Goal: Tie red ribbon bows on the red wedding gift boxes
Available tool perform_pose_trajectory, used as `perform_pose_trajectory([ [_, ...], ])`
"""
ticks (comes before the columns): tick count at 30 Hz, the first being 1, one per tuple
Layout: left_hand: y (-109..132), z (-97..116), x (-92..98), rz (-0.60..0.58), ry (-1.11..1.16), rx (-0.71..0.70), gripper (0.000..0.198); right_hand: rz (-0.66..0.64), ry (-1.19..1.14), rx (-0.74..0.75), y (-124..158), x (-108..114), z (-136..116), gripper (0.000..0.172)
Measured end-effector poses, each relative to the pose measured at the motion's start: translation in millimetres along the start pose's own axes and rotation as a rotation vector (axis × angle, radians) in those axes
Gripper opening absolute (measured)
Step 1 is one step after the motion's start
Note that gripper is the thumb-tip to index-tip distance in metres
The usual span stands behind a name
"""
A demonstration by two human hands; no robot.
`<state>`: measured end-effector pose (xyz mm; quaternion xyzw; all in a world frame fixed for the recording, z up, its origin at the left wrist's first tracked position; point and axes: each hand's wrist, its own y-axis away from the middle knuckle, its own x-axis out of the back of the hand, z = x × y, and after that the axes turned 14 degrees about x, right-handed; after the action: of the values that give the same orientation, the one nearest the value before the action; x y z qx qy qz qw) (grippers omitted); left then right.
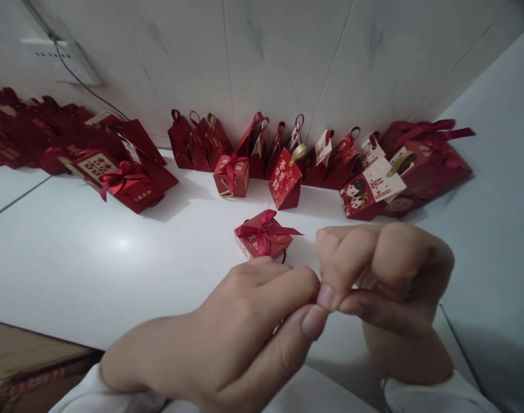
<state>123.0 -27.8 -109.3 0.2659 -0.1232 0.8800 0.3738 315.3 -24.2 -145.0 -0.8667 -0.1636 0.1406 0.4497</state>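
Observation:
My left hand [248,327] and my right hand [386,269] meet at the fingertips above the front of the white table. Both are closed in a pinch, thumb against forefinger. Whatever lies between the fingertips is hidden or too small to make out. Just beyond my left knuckles sits a small red gift box [268,238] tied with a dark red ribbon bow; its near edge is partly covered by my left hand. Behind it stand a ribboned red box [231,175] and a slanted red box [284,180] with a gold ribbon loop.
Several small red boxes with ribbon loops [262,143] line the tiled wall. Larger red boxes [132,178] are clustered at the left, and a red bag [438,160] stands at the right. A socket [57,60] with a cable is on the wall. Cardboard [29,350] shows at lower left.

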Motion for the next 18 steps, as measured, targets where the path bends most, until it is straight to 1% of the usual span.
perform_pose_trajectory([
  [6,-2.3,0.6,0.0,0.051,0.001,0.001,0.02,0.004,0.035,-0.014,1.8,-1.4,-0.9,0.031],
  [10,-2.3,0.2,0.8,0.032,-0.004,0.007,0.021,0.024,0.061,-0.004,2.5,-2.9,-1.4,0.033],
  [12,-2.7,-0.7,0.7,0.02,-0.003,-0.014,0.022,0.011,0.101,0.004,2.5,-3.5,0.0,0.034],
  [18,-3.2,-3.0,-3.1,0.071,0.06,-0.053,0.02,0.009,0.158,0.151,1.2,-4.4,8.1,0.04],
])
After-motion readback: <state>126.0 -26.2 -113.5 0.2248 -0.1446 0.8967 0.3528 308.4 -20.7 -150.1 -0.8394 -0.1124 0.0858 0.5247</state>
